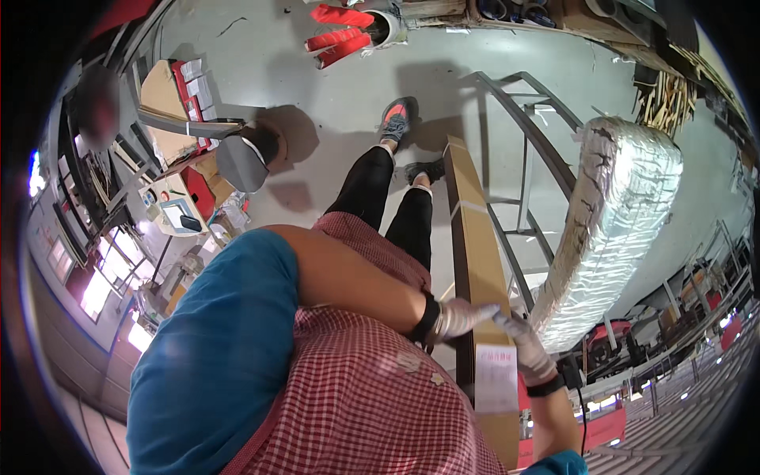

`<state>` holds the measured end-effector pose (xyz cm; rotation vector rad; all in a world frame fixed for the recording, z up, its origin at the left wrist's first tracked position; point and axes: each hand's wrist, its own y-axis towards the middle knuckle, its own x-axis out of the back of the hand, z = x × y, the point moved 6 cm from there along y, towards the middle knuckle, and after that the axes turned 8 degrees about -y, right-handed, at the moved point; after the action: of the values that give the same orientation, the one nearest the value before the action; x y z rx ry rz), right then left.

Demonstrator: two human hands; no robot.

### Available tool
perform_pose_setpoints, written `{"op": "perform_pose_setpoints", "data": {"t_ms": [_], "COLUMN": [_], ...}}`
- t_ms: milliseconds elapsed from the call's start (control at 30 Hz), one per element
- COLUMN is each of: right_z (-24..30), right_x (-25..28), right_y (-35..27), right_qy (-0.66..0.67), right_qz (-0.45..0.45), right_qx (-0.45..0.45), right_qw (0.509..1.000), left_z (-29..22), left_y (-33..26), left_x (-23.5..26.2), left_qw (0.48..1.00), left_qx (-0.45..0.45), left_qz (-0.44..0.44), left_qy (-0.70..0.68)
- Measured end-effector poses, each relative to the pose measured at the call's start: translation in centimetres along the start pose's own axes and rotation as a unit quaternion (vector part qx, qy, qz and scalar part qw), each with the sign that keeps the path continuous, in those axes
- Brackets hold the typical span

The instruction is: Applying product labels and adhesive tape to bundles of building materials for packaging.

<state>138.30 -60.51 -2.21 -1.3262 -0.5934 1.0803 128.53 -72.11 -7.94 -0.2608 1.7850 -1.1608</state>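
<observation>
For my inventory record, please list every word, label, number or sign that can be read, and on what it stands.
White paper label with a pink heading, on the long cardboard box: printed words, not copied here; its finer print is too small to read.
Elsewhere: any lettering is too small or blurred to read.

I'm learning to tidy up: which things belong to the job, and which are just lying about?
Job:
gloved left hand
gloved right hand
long cardboard box
label on it

Probably just lying about:
red bundles
wooden sticks
silver-wrapped bundle

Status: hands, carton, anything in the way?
Left hand, right hand close together at carton. Label on its face. Silver bundle right of it; no obstruction seen.
</observation>
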Motion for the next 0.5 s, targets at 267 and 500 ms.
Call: {"op": "perform_pose_setpoints", "data": {"t_ms": [267, 500], "right_z": [-2.3, -21.8], "right_x": [1.2, -1.4], "right_y": [12.9, -7.6], "right_qy": [0.066, -0.009], "right_qz": [0.017, -0.014], "right_qx": [-0.035, 0.001], "right_qw": [0.997, 1.0], "left_z": [6.1, -11.4], "left_y": [10.0, 1.7], "left_x": [8.8, 9.3], "left_qw": [0.98, 0.989], "left_qx": [0.196, -0.146], "left_qz": [0.004, -0.005], "left_qy": [-0.026, -0.021]}}
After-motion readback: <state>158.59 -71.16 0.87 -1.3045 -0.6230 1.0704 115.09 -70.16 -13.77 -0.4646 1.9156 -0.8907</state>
